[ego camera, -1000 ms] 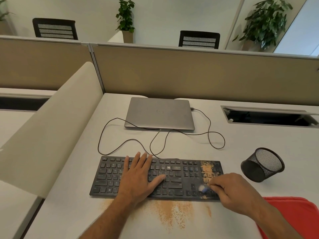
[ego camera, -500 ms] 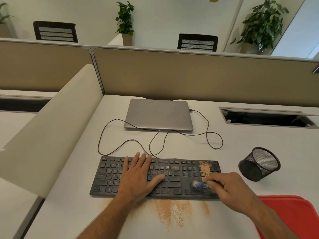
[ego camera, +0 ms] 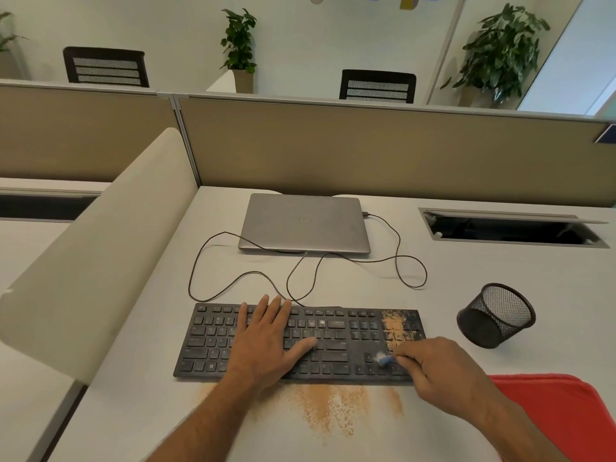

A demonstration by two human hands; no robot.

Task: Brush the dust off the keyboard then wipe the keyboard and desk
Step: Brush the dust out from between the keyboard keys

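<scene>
The right hand (ego camera: pixel 443 371), pinching a small blue brush (ego camera: pixel 385 361), had slid back right along the keyboard (ego camera: pixel 336 341); left hand (ego camera: pixel 266 341) lay flat. Orange dust (ego camera: pixel 333 411) marked the grey desk (ego camera: pixel 133 378); a mesh cup (ego camera: pixel 496 316) lay tipped nearby.

Pale grey surface (ego camera: pixel 466 295). Directly on it: black keyboard (ego camera: pixel 213 341) near front edge; closed silver laptop (ego camera: pixel 305 223) behind it; thin black cable (ego camera: pixel 413 271) looping between the two; black mesh cup (ego camera: pixel 496 316) tipped on its side, right; orange-brown dust (ego camera: pixel 330 408) in front of keyboard; red cloth (ego camera: pixel 560 415) at front right.
</scene>
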